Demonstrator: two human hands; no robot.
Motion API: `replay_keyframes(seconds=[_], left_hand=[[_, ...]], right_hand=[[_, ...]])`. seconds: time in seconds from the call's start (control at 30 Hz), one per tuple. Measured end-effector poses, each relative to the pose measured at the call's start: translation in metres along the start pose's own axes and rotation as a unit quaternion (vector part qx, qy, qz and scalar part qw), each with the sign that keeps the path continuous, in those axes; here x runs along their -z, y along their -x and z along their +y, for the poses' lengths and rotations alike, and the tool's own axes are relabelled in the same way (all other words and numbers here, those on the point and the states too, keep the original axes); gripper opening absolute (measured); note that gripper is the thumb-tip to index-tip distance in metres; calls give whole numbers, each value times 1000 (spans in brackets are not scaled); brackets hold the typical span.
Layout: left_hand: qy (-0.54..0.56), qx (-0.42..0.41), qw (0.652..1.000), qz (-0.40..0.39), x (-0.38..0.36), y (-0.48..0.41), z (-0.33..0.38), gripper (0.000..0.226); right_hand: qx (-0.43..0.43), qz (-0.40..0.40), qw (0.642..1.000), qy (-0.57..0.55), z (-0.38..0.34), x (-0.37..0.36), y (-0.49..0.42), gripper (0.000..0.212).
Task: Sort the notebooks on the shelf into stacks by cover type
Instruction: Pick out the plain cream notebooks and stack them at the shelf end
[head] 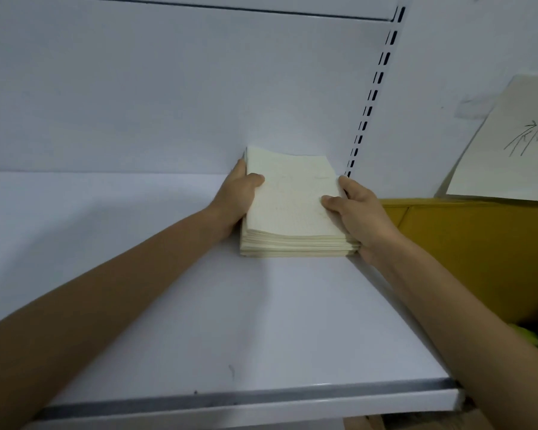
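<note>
A stack of several cream-covered notebooks (292, 206) lies at the back right corner of the white shelf (199, 321), close to the rear panel. My left hand (236, 200) grips the stack's left edge, thumb on the top cover and fingers curled down its side. My right hand (357, 212) grips the right edge the same way, thumb on top and fingers round the side. The stack rests flat on the shelf between both hands. No other notebooks are visible on this shelf.
A slotted white upright (373, 94) borders the shelf on the right. Beyond it stands a yellow cardboard box (479, 249) with a handwritten paper sheet (516, 141) leaning above it. Another shelf (230, 7) hangs overhead. A metal strip (230, 398) runs along the shelf's front.
</note>
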State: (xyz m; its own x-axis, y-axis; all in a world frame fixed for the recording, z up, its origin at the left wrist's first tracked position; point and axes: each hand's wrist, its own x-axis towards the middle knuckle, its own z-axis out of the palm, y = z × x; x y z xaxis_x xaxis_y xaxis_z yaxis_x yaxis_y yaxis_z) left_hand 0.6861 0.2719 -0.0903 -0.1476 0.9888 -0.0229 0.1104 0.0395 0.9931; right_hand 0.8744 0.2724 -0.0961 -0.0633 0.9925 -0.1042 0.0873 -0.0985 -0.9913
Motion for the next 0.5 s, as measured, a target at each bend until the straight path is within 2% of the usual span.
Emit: replay_keyframes(seconds=[0.07,0.17,0.27,0.3,0.4,0.5], left_hand=[[-18,4,1000,-6,1,1,5,31],[-12,6,999,-29,6,8,11,25],[14,21,999,-21,14,19,14,25],[14,26,1000,-10,18,22,12,30],[-17,44,998,36,23,37,10,37],[-56,32,996,69,25,55,11,51]], right_hand=[[-8,-1,1000,1,-1,2,-1,8],[-33,-7,999,-35,-9,7,-3,60],[-64,-28,995,-73,-13,16,-3,81],[-66,-33,994,-75,-13,19,-3,79],[-41,-22,998,-49,-17,23,1,55],[54,-2,997,57,-20,18,6,53]])
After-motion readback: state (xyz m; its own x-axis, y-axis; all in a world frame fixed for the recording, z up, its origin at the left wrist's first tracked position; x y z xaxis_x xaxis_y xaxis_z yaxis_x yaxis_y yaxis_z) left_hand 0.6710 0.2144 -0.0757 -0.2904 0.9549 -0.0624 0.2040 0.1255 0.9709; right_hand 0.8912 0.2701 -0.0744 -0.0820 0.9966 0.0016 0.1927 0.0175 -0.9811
